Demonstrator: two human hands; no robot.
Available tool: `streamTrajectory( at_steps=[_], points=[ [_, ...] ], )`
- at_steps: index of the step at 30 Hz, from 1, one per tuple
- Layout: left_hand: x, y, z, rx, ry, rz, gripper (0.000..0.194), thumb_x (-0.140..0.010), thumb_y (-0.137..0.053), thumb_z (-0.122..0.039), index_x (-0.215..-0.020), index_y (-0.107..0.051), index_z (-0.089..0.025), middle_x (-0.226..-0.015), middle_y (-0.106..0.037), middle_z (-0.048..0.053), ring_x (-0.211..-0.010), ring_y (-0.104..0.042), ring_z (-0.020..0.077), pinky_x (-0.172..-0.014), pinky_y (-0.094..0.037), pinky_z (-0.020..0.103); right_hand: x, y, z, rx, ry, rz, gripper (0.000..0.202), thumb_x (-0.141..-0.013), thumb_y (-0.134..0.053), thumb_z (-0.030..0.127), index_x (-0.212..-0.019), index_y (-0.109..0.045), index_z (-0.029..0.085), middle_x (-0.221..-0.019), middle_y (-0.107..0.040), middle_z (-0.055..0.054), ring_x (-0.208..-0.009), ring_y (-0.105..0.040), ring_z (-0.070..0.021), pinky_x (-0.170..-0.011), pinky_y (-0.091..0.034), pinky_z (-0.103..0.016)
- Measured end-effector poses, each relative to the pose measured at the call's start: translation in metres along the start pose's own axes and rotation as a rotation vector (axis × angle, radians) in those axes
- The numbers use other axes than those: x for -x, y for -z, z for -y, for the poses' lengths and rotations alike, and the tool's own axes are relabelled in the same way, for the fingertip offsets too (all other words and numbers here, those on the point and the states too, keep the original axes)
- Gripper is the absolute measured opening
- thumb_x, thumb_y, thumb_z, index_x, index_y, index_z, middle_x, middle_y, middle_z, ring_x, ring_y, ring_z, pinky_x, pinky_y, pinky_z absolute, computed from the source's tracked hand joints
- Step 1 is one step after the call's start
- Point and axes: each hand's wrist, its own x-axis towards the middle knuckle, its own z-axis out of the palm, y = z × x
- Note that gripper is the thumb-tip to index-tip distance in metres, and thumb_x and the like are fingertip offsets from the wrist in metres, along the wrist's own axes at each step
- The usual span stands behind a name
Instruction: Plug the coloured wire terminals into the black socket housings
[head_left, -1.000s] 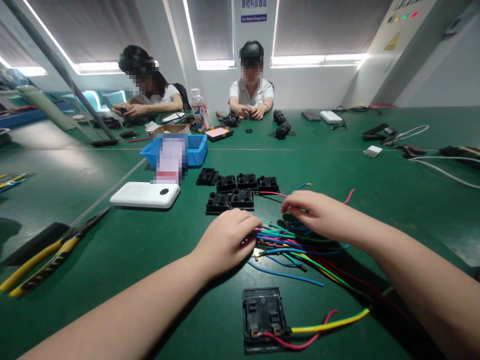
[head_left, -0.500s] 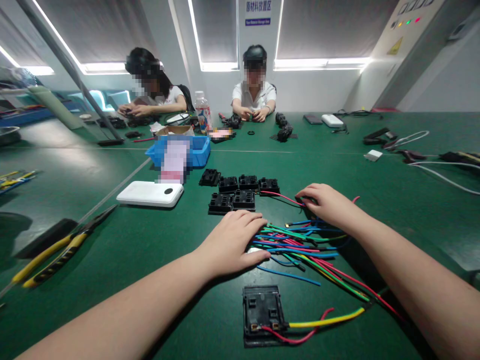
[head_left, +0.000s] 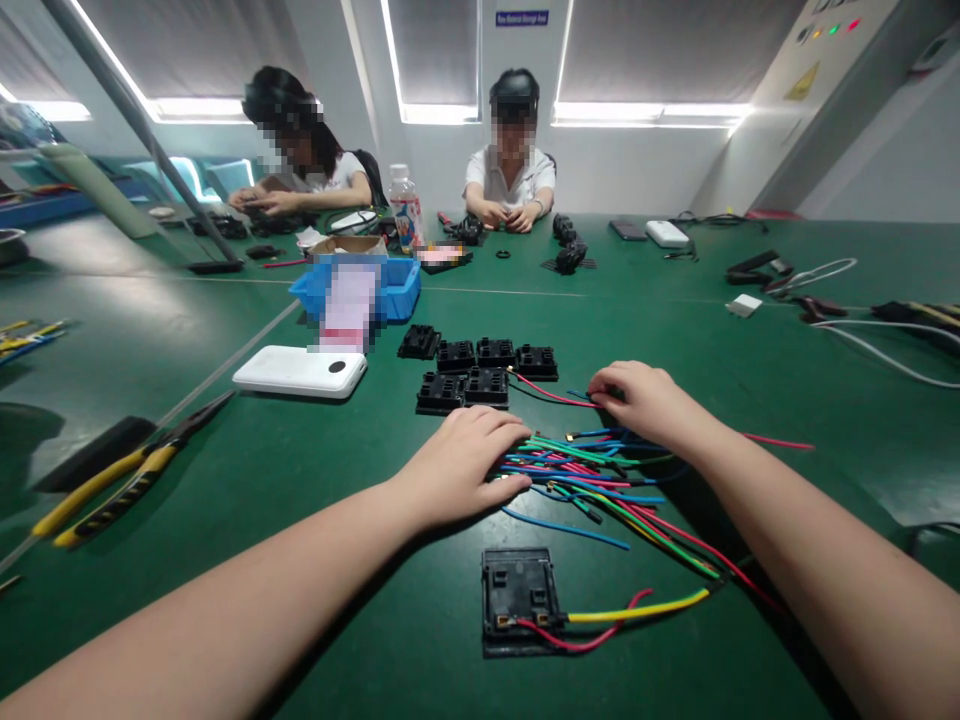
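My left hand lies over the left ends of a bundle of coloured wires, its fingers and thumb around them. The wires are red, blue, green and yellow. Beyond the bundle, my right hand pinches a red wire whose metal-tipped end points left. A blue wire tip shows beside those fingertips. Close to me lies a black socket module with a red wire and a yellow wire attached. Several similar black modules sit in a cluster past my left hand.
Yellow-handled pliers lie left, near a white power bank. Behind it is a blue bin with a phone-like item leaning against it. Two people sit across the green table. White cables lie right.
The view has tilted down slightly. A red wire now sticks out farther to the right beyond my right forearm, and a blue tip shows at the right fingertips. My left hand stays on the bundle.
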Motion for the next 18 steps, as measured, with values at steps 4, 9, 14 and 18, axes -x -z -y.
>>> streamTrajectory(
  at_steps=[4, 9, 14, 18],
  points=[
    [0.0, 0.0, 0.001, -0.006, -0.006, 0.004, 0.046, -0.089, -0.058, -0.044, -0.127, -0.052, -0.021, -0.131, -0.057, 0.006, -0.122, -0.047, 0.0257, -0.102, -0.037, 0.043, 0.001, 0.004, 0.007, -0.033, 0.049, 0.016, 0.018, -0.087, -0.053, 0.027, -0.09, -0.07, 0.021, -0.092, -0.069, -0.007, -0.089, -0.06, -0.0217, -0.076, -0.043, -0.031],
    [-0.001, -0.001, 0.002, 0.001, -0.012, -0.004, 0.046, -0.088, -0.058, -0.045, -0.128, -0.051, -0.023, -0.131, -0.057, 0.005, -0.121, -0.047, 0.0259, -0.102, -0.037, 0.044, 0.002, 0.005, 0.019, -0.058, 0.061, -0.03, 0.017, -0.084, -0.052, 0.023, -0.076, -0.067, 0.02, -0.083, -0.067, -0.008, -0.086, -0.057, -0.0241, -0.074, -0.042, -0.035],
    [0.0, -0.001, 0.002, 0.005, -0.02, -0.015, 0.046, -0.088, -0.058, -0.045, -0.128, -0.052, -0.022, -0.13, -0.058, 0.006, -0.121, -0.048, 0.0261, -0.102, -0.037, 0.043, 0.007, 0.03, 0.034, -0.172, 0.034, -0.112, 0.01, -0.082, -0.053, 0.025, -0.08, -0.06, 0.019, -0.078, -0.063, -0.005, -0.075, -0.056, -0.0195, -0.068, -0.044, -0.032],
    [0.0, -0.002, 0.002, 0.006, -0.023, -0.019, 0.045, -0.088, -0.059, -0.045, -0.126, -0.053, -0.022, -0.13, -0.058, 0.006, -0.12, -0.048, 0.0261, -0.101, -0.037, 0.043, 0.014, 0.058, 0.046, -0.605, 0.037, -0.096, 0.013, -0.081, -0.059, 0.034, -0.084, -0.058, 0.022, -0.079, -0.064, -0.001, -0.07, -0.059, -0.0152, -0.065, -0.049, -0.028]
  ],
)
